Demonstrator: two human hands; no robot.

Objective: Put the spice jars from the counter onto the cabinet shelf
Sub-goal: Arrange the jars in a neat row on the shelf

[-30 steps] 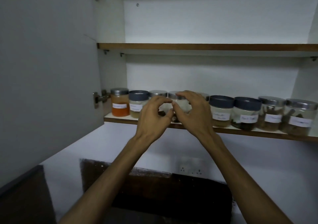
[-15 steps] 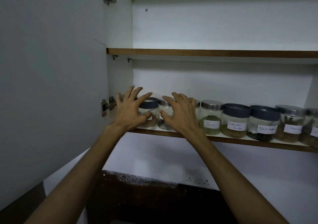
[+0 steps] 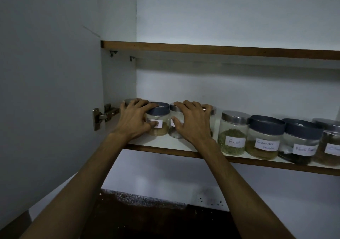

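Observation:
A row of labelled spice jars stands on the lower cabinet shelf [image 3: 165, 151]. My left hand [image 3: 134, 119] lies over the far-left jars, its fingers spread across the blue lid of a jar of tan powder [image 3: 160, 128] and its thumb on that jar's label. The leftmost jar is almost hidden behind it. My right hand [image 3: 191, 124] is draped over a clear silver-lidded jar [image 3: 173, 130] and the lid of the jar behind it [image 3: 212, 110]. All jars stand upright on the shelf. The Fennel jar [image 3: 232, 134] stands just right of my right hand.
Coriander Powder jar [image 3: 264, 139], Black Pepper jar [image 3: 301, 143] and one more jar [image 3: 329, 143] continue the row to the right. The upper shelf [image 3: 202, 48] is bare. The open cabinet door [image 3: 46, 91] with its hinge [image 3: 103, 115] is on the left. A dark counter [image 3: 147, 220] lies below.
Both hands moved left from the middle jars to the left end of the row. Their fingers went from pinching, to spread, to resting over the lids.

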